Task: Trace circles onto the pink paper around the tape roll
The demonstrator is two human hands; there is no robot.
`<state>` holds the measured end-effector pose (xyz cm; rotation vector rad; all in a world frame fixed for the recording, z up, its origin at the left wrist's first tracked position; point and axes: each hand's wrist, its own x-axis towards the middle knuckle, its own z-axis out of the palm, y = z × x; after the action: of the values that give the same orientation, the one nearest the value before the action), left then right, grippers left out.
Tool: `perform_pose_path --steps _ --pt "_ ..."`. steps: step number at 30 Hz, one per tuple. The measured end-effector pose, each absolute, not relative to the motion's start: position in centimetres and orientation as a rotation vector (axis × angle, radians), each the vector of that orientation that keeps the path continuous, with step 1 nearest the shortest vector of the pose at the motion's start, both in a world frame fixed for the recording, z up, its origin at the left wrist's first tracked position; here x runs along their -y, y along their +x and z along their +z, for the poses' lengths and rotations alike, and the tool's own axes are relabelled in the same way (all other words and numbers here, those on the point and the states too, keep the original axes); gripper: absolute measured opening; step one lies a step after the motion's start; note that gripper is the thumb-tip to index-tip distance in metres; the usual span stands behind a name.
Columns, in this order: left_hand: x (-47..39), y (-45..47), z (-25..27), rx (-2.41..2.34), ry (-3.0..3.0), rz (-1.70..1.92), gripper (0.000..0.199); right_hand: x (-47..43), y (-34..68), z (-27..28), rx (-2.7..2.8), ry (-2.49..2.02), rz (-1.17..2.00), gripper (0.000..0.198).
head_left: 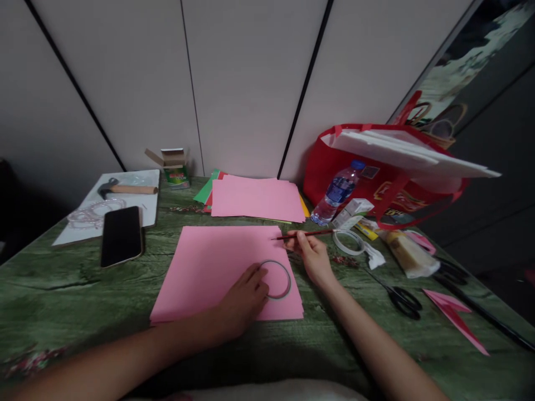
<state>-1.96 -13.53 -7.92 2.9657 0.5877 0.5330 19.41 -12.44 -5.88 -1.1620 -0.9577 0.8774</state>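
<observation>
A stack of pink paper [217, 267] lies flat in front of me. On its right part rests a thin grey ring [289, 284], with pink paper showing through its middle. My left hand [246, 292] grips the ring's left edge, fingers bent and pressed together. My right hand [312, 255] is closed around a dark red pencil [321, 233], just beyond the paper's right edge. The pencil's tip points left, over the upper right corner of the paper. Whether the tip touches the sheet I cannot tell.
Behind lie more coloured sheets [254, 197]. At left are a phone [121, 236], a hammer [129, 189] and a small green box [175, 172]. Rightward stand a water bottle [338, 192] and a red bag [317, 167], with a tape roll [349, 242] and black scissors [403, 302] nearer.
</observation>
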Motion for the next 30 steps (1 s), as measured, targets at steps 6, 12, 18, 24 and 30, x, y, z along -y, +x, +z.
perform_pose_path --steps 6,12,18,24,30 --pt "13.4 -1.3 -7.8 -0.608 2.948 0.642 0.017 11.1 18.7 -5.4 1.09 -1.241 0.947 0.042" --pt "12.6 0.2 -7.9 -0.33 3.082 0.591 0.01 9.9 19.1 -4.2 1.458 -1.32 0.841 0.04" --pt "12.3 0.1 -8.4 -0.289 3.019 0.65 0.02 8.6 19.6 -5.3 1.449 -1.335 0.947 0.041" --pt "11.7 -0.1 -8.5 -0.267 3.001 0.729 0.02 8.3 19.1 -6.1 1.648 -1.451 0.78 0.039" --pt "11.5 -0.1 -8.0 -0.248 2.991 0.679 0.02 8.4 18.8 -5.9 1.648 -1.419 0.78 0.028"
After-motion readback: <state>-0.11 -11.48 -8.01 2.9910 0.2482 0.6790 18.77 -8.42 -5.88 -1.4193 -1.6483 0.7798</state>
